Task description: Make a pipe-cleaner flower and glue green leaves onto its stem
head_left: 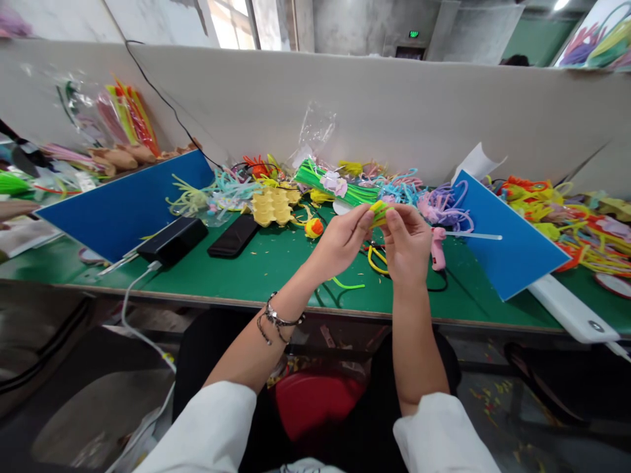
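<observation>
While both hands meet above the middle of the green tabletop point(276, 263), the left hand point(342, 242) and the right hand point(407, 244) pinch one small yellow-green pipe-cleaner piece point(379, 213) between their fingers point(365, 220), thumbs and forefingers pressed onto it from either side. It is held clear of the surface, just in front of the craft heap.

Behind the hands a pile of coloured pipe cleaners point(404, 190) runs along the white partition point(394, 105), with one green bundle point(325, 180) and one yellow moulded tray point(273, 205) in it. One small yellow-and-orange ball point(314, 227) lies just left of the left hand. One pink glue gun point(437, 248) stands just right of the right hand, its cord under the wrist, and a loose yellow loop point(375, 259) lies beneath the hands.

Two blue boards point(123, 207) lean at either side, the right one point(507, 230) close beside the glue gun. One black phone point(233, 235) and one black power bank point(172, 240) lie to the left, a white cable point(129, 295) dropping over the front edge.

Bare green surface stays open between the phone and the hands, and along the front edge
</observation>
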A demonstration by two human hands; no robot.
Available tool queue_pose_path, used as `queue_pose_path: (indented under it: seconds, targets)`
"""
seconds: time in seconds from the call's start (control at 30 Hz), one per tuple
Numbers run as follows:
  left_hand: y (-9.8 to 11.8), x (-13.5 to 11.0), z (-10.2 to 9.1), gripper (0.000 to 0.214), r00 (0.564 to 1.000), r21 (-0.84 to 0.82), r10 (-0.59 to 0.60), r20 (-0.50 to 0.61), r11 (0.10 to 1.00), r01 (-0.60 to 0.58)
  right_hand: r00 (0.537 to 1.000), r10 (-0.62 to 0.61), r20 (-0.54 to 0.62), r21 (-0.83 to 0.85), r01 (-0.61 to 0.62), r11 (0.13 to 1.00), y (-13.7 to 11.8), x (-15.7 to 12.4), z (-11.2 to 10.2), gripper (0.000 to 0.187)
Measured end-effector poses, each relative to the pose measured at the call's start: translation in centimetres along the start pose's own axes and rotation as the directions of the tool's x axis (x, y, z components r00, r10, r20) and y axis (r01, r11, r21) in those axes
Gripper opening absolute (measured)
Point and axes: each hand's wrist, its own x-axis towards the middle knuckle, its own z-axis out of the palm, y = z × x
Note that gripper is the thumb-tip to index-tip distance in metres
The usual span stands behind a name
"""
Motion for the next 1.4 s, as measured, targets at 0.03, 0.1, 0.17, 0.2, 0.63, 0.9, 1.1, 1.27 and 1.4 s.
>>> queue_pose_path:
  seconds: [0.03, 0.1, 0.17, 0.2, 0.63, 0.9, 1.1, 1.27, 1.4]
  targets:
    - [0.0, -0.1, 0.0, 0.04, 1.0, 0.006, 0.003, -0.011, 1.0, -0.002, 1.0, -0.002, 0.005, -0.006, 0.002, 1.0, 0.0, 0.0, 0.0, 0.032]
    - [0.0, -0.1, 0.1, 0.04, 1.0, 0.027, 0.015, -0.023, 1.0, -0.014, 1.0, -0.017, 0.0, -0.008, 0.017, 1.0, 0.0, -0.1, -0.1, 0.029]
    - [0.0, -0.1, 0.1, 0.04, 0.999, 0.049, 0.031, -0.018, 0.998, -0.03, 0.999, -0.04, -0.005, -0.004, 0.04, 0.999, 0.0, -0.1, -0.3, 0.026]
    - [0.1, -0.1, 0.2, 0.04, 0.999, 0.061, 0.038, -0.009, 0.997, -0.037, 0.998, -0.057, -0.005, -0.008, 0.057, 0.998, -0.1, 0.0, -0.4, 0.023]
    - [-0.3, -0.1, 0.1, 0.043, 0.997, 0.064, 0.03, -0.065, 0.998, -0.026, 0.993, -0.056, 0.107, -0.11, 0.067, 0.992, 0.0, 0.2, -0.7, 0.031]
    - [-0.2, -0.3, 0.1, 0.04, 0.998, 0.03, 0.032, -0.048, 0.999, -0.03, 0.977, -0.136, 0.164, -0.043, 0.144, 0.989, -0.2, 0.3, -0.7, 0.019]
    - [0.5, -0.6, -0.2, 0.042, 0.988, -0.026, 0.029, 0.149, 0.999, -0.026, 0.935, -0.101, 0.341, 0.09, 0.074, 0.993, -0.7, 0.5, -1.4, 0.017]
    - [0.8, -0.4, -0.5, 0.041, 0.977, -0.02, 0.036, 0.212, 0.999, -0.032, 0.93, -0.105, 0.352, 0.006, 0.111, 0.994, -1.3, 0.3, -1.5, 0.016]
    - [0.5, -0.4, -0.6, 0.042, 0.97, -0.05, 0.032, 0.239, 0.999, -0.021, 0.942, -0.164, 0.294, 0.02, 0.165, 0.986, -1.3, 0.2, -1.3, 0.011]
